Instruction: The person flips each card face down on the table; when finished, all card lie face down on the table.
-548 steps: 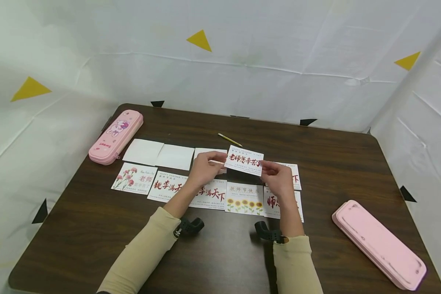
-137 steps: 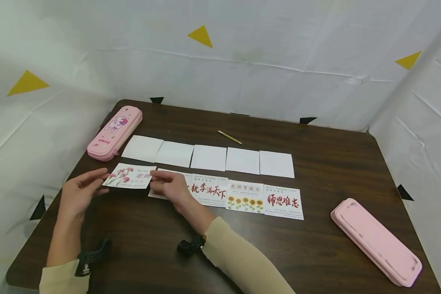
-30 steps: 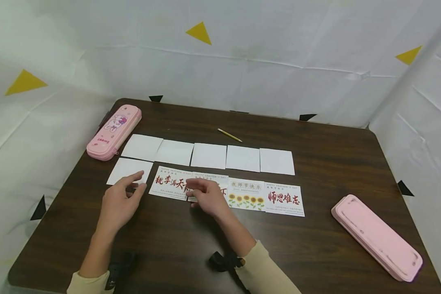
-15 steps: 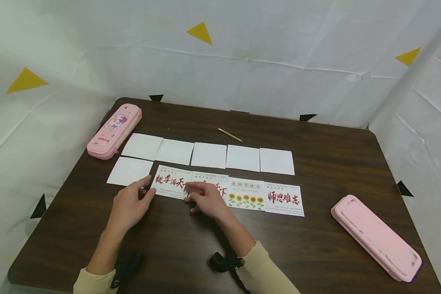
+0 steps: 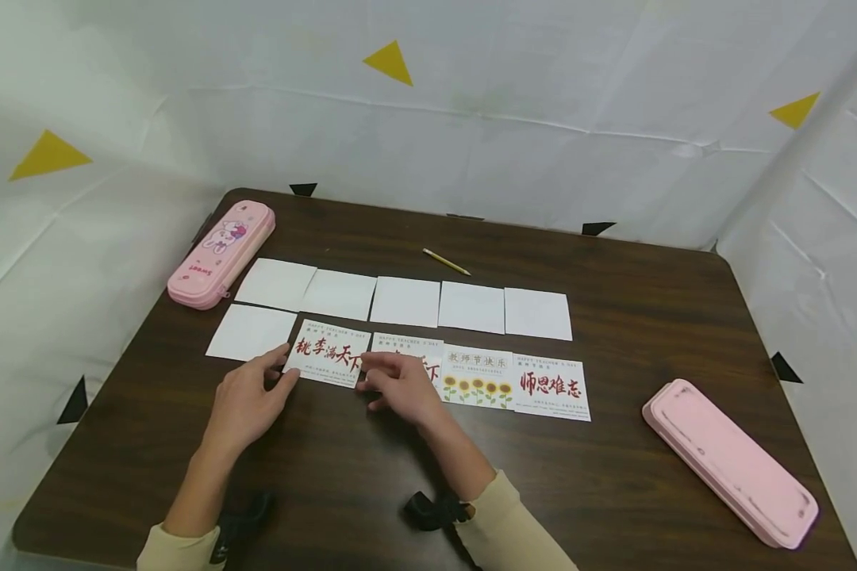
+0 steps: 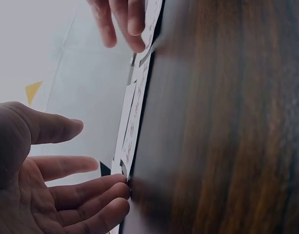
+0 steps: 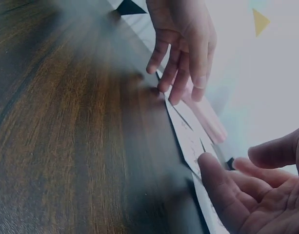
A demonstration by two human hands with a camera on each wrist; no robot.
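Right hand [image 5: 403, 386] hides part of a red-lettered card [image 5: 416, 346]. Sunflower card [image 5: 478, 379] subtext too small to read. Both sleeves [image 5: 517, 527] cut off

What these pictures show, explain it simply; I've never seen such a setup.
This isn't a machine: it's a person's bare left hand and right hand. The widest picture comes from a camera worn on the head; the other two come from wrist cameras. On the dark wooden table lie six blank-faced cards, four printed Teacher's Day cards, a pencil, a pink rabbit pencil case and another pink case. The hands sit at opposite edges of the leftmost printed card, with no closed grip visible.
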